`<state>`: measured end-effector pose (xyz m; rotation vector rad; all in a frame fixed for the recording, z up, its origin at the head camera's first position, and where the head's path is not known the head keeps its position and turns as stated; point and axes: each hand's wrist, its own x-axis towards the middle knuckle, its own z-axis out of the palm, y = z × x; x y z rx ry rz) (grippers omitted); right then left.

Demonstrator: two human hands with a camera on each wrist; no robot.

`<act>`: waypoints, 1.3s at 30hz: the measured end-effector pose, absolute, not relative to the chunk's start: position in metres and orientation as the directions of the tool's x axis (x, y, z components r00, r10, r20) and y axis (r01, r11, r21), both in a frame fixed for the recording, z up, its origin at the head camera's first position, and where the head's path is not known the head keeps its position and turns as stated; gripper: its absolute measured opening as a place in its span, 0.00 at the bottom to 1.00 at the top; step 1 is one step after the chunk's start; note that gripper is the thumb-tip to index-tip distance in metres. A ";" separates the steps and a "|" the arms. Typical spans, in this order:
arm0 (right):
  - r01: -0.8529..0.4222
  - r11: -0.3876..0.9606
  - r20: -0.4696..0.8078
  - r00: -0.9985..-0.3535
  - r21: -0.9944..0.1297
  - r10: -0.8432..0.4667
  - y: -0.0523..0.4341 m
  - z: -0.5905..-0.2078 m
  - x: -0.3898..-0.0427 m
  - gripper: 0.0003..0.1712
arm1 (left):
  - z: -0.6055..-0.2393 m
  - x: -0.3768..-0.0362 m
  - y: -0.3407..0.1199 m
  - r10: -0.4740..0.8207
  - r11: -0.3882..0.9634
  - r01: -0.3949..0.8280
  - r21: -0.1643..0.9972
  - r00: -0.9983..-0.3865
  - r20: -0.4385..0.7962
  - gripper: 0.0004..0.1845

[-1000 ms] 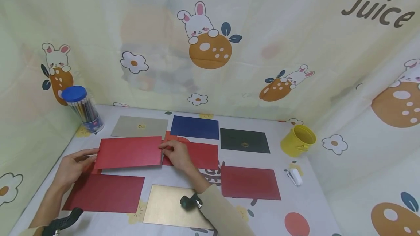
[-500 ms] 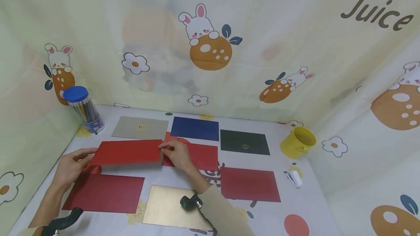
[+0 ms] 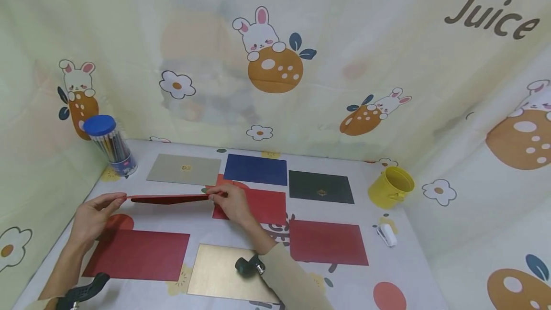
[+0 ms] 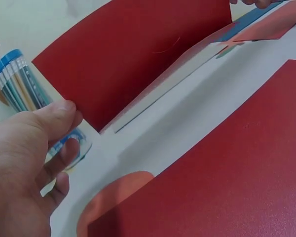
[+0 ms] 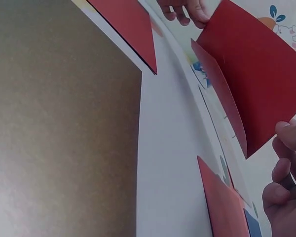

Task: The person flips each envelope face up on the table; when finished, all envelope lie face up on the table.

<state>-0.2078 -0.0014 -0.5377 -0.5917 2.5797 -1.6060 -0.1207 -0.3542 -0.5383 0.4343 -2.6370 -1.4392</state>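
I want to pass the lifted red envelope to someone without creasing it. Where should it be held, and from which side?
Probably by its two short ends, as now: the left hand pinches the red envelope at its left end, the right hand at its right. It is thin, wide and lies nearly flat in the air, so coming in from the sides supports it.

Craft corner: cartoon cloth backdrop, pencil tub, table.

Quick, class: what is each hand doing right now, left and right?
Left hand: pinches the left end of the flat red paper envelope, lifted off the table.
Right hand: pinches the same envelope's right end.
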 end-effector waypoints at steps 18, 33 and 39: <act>-0.291 0.370 0.158 -0.923 -0.882 -0.351 -0.006 -0.539 -0.209 0.09 | -0.541 -0.123 -0.356 -0.329 0.512 -0.219 0.830 -0.943 -0.046 0.33; -0.280 0.385 0.156 -0.933 -0.880 -0.323 -0.015 -0.545 -0.210 0.05 | -0.547 -0.134 -0.353 -0.319 0.577 -0.196 0.793 -0.948 -0.003 0.25; -0.277 0.475 0.118 -0.934 -0.835 -0.338 -0.015 -0.546 -0.209 0.04 | -0.548 -0.136 -0.353 -0.276 0.605 -0.188 0.774 -0.961 -0.018 0.25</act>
